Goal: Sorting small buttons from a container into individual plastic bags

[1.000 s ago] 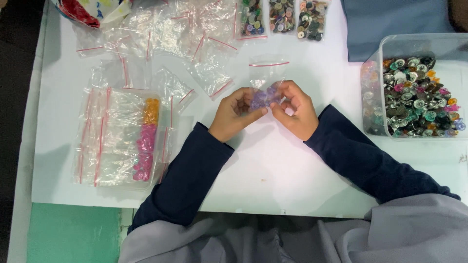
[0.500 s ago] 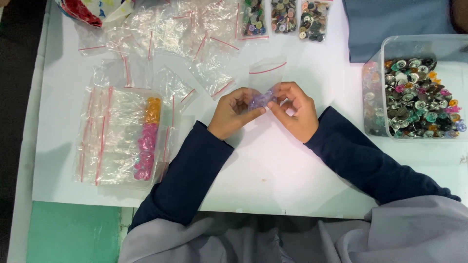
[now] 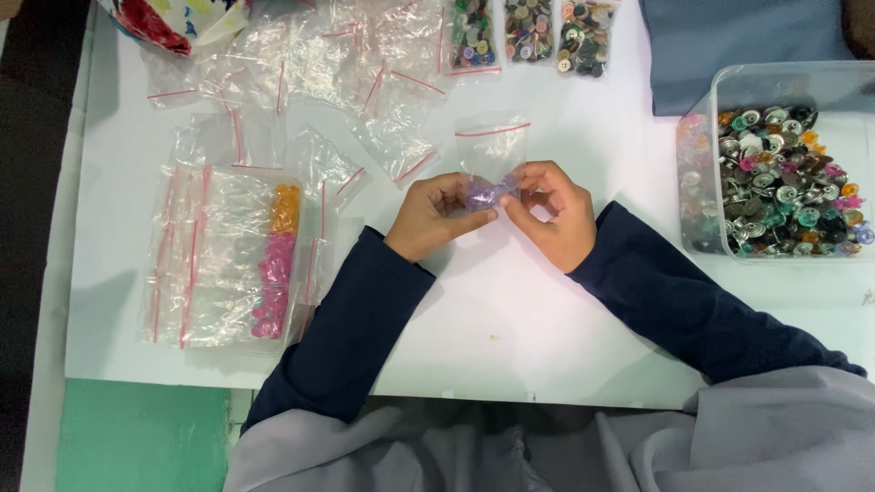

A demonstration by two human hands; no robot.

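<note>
Near the middle of the white surface (image 3: 510,310), the left hand (image 3: 436,216) and right hand (image 3: 552,211) pinch a small clear zip bag (image 3: 490,164) holding purple buttons (image 3: 481,193) between their fingertips. A clear tub of mixed buttons (image 3: 775,173) stands at the right edge, and empty zip bags (image 3: 310,82) lie toward the far edge.

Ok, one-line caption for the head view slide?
Left hand and right hand pinch a small clear zip bag of purple buttons over a white table.
</note>
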